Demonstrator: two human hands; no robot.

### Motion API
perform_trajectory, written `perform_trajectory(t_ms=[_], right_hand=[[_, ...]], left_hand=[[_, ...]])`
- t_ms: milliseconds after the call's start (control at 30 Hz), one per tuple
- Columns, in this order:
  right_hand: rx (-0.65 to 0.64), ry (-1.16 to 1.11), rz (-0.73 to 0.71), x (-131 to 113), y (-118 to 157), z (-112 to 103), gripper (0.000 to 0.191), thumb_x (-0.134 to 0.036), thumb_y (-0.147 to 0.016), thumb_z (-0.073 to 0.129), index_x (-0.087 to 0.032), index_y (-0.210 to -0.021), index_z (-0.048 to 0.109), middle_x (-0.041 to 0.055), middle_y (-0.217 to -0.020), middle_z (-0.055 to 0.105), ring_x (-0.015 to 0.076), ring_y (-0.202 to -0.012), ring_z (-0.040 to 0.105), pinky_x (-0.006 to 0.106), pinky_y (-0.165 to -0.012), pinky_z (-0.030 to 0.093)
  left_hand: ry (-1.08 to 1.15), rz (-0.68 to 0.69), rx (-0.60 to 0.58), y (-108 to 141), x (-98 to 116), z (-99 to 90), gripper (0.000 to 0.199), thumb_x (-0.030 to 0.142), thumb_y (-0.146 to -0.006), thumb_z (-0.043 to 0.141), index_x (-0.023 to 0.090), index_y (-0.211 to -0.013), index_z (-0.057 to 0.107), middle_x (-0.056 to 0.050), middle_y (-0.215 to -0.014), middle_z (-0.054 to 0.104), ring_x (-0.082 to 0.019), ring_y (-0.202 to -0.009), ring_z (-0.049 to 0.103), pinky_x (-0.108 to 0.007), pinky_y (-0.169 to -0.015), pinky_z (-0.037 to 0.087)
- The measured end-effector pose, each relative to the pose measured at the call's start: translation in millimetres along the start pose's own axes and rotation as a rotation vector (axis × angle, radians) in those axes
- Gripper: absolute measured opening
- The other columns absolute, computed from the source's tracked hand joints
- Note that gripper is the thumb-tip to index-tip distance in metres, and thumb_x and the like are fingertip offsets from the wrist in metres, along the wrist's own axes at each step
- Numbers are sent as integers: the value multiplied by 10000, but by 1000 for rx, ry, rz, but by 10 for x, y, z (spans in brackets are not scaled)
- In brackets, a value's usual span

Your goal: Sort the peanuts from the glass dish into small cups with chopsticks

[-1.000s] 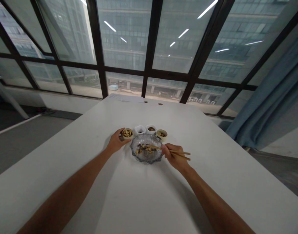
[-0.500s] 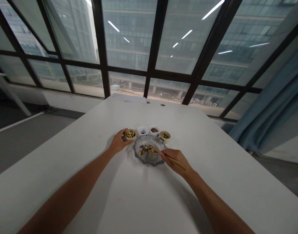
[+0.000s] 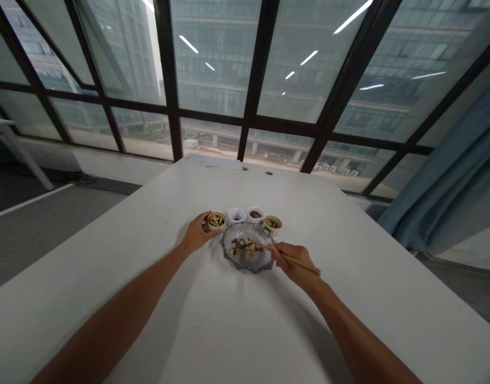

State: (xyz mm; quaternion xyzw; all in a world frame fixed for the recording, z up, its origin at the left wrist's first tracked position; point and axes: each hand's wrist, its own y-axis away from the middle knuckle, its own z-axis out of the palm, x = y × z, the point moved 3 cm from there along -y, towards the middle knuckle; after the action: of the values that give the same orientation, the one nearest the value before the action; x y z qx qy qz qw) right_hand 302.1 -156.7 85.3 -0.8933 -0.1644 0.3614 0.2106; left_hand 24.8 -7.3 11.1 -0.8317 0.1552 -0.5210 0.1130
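Note:
My left hand (image 3: pixel 197 232) is wrapped round a small pale bowl (image 3: pixel 216 229) of yellowish, nut-like pieces. My right hand (image 3: pixel 295 262) grips wooden chopsticks (image 3: pixel 287 258), whose tips reach over a clear, scallop-edged glass dish (image 3: pixel 247 266). Mixed dark and yellow bits (image 3: pixel 245 246) lie in that dish near the tips; whether the tips pinch any of them I cannot tell. Behind the dish stand two white cups, the left one (image 3: pixel 236 213) with a little dark stuff inside and the right one (image 3: pixel 254 212) with brown bits. A second pale bowl (image 3: pixel 272 228) with brown pieces stands to their right.
A white table (image 3: pixel 213 325) carries all of this. Papers (image 3: pixel 215 161) and a small round brown object (image 3: pixel 269 173) lie at its far edge, before dark-framed windows. A blue curtain (image 3: pixel 441 186) hangs on the right, and another white table (image 3: pixel 13 130) stands far left.
My right hand has shifted slightly to the right with the chopsticks, their tips still over the glass dish. My left hand stays on its bowl. The whole view has moved a little.

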Motion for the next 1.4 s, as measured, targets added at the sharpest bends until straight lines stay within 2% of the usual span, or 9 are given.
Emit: perform_trajectory(t_ms=[100,200,367,600,900,1033,1133,1267,1400], right_hand=[[227,-268,280,186,-21,-111,489,-611,-887,575,-195,-636,632,22,-491,634,134,-372,551,239,-360,411],[365,-472,393,278,-55,-183,501,-657,-791,664,-168,-687,647,41,-521,661,138,-355,550,234,-311,398],[386,-483,343,226,-54,-243,499,-650,-797,662,-163,-688,660,48,-526,669,136,-350,555,233,-300,405],[276,-128,116,40,36,-259,391,-518,-858,658,-204,-630,710,12,-479,654,132,-388,599,239,-417,497],[512,-595,380,138,-106,-338,515,-655,-723,732,-147,-682,657,28,-504,647,109,-337,529,207,-301,396],[563,-684,450,252,-123,-352,524,-653,-679,764,-143,-693,650,24,-505,642,101,-345,519,199,-304,385],[571,-640,425,259,-99,-358,501,-642,-725,734,-149,-698,651,25,-518,647,108,-355,529,210,-311,392],[504,-368,266,189,-21,-332,443,-574,-856,641,-168,-682,670,25,-522,659,121,-379,565,230,-368,439],[437,-50,78,135,0,-222,388,-496,-917,594,-199,-698,714,5,-504,656,127,-417,605,236,-462,478]], left_hand=[[0,-11,-1,-4,-1,1,789,483,-632,819,178,-1307,545,-123,-1206,682,-265,-1020,693,-419,-879,588],[3,-7,2,-11,-9,1,779,486,-637,814,181,-1301,545,-119,-1208,682,-261,-1024,692,-420,-892,583],[7,26,14,-8,-24,2,752,477,-637,808,182,-1279,552,-124,-1220,676,-266,-1071,676,-434,-918,573],[-17,41,32,-2,-21,-22,718,431,-649,786,187,-1277,536,-117,-1233,671,-262,-1088,671,-422,-927,567],[-174,-83,-21,-130,53,-43,795,488,-691,741,113,-1340,475,-173,-1319,619,-281,-1188,625,-395,-1019,495],[-350,36,-29,-245,272,34,770,515,-754,689,116,-1372,458,-191,-1410,548,-309,-1305,532,-420,-1101,413],[-501,188,-91,-330,482,184,741,509,-781,674,157,-1390,443,-177,-1397,566,-327,-1329,501,-477,-1145,337],[-605,188,-203,-438,626,378,745,496,-791,676,188,-1406,391,-164,-1307,642,-342,-1269,557,-592,-1157,243],[-561,194,-263,-507,667,450,779,439,-772,710,177,-1417,361,-150,-1234,686,-318,-1186,620,-535,-1127,328]])
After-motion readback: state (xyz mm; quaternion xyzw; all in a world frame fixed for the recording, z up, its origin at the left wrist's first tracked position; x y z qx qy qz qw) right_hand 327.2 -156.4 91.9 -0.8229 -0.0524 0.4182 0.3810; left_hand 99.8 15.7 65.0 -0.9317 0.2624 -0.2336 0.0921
